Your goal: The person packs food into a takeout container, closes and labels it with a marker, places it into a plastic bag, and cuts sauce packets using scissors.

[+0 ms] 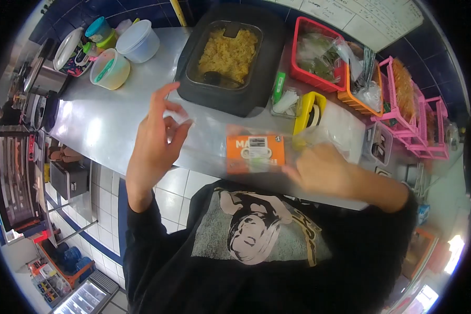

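Observation:
A clear plastic bag [206, 140] with an orange printed label [235, 166] stretches between my hands, above the front edge of the steel counter. My left hand [159, 137] pinches its left end between thumb and fingers, with the index finger raised. At the right end, my right hand [322, 170] is curled closed on the plastic and a little blurred by motion. Its thumb side lies beside the label. Beyond the bag sits a dark container [269, 89] of yellow shredded food [229, 52], with a dark utensil [212, 78] in it.
To the right are a yellow tape dispenser [303, 114], a small clear tub [286, 107], a red basket [298, 63], an orange basket [358, 102] and pink racks [408, 125]. Plastic tubs [138, 44] stand at the back left of the steel counter [97, 118].

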{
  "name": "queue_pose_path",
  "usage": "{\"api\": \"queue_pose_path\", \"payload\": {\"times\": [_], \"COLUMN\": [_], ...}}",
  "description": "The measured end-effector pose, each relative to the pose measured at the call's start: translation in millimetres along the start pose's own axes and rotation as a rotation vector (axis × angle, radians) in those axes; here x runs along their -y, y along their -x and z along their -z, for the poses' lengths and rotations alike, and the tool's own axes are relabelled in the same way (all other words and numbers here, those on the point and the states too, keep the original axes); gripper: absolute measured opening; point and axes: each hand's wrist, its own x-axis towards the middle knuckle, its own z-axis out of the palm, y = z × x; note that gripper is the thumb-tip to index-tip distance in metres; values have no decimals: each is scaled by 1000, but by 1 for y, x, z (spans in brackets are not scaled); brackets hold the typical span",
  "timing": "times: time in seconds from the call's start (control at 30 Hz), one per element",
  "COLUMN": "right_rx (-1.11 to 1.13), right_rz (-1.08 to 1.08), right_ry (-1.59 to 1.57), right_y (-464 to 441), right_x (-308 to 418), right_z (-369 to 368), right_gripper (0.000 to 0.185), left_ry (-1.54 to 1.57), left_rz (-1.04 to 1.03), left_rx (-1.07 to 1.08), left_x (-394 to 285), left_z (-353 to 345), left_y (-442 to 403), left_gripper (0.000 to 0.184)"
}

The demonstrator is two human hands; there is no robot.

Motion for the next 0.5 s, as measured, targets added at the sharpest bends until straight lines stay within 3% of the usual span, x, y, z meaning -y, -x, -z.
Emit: {"api": "queue_pose_path", "payload": {"times": [0.07,0.13,0.17,0.23,0.33,0.4,0.43,0.47,0.5], "right_rx": [118,128,145,-276,-1220,-1460,-1232,-971,-945], "right_rz": [126,244,366,397,448,447,434,406,432], "right_ry": [91,205,318,287,-128,-173,-569,-941,-734], "right_y": [29,36,36,15,-60,-90,-96,-100,-102], "right_x": [24,39,46,53,31,22,22,21,16], "right_z": [21,17,17,22,31,23,17,15,18], "right_gripper": [40,33,29,30,27,27,29,31,29], "left_ry": [-234,-228,-274,-313,-103,231,-56,-58,-33], "left_rz": [-115,-169,-353,-542,-878,-789,-905,-907,-838], "left_rx": [-19,14,-9,-36,38,103,18,19,-61], "left_x": [-19,-20,-17,-9,1,5,9,17,30], "left_z": [1,2,0,-9,-39,-53,-46,-37,-28], "left_y": [-7,-13,-17,-25,-27,-21,-25,-23,-19], "left_gripper": [67,74,77,80,82,68,75,75,86]}}
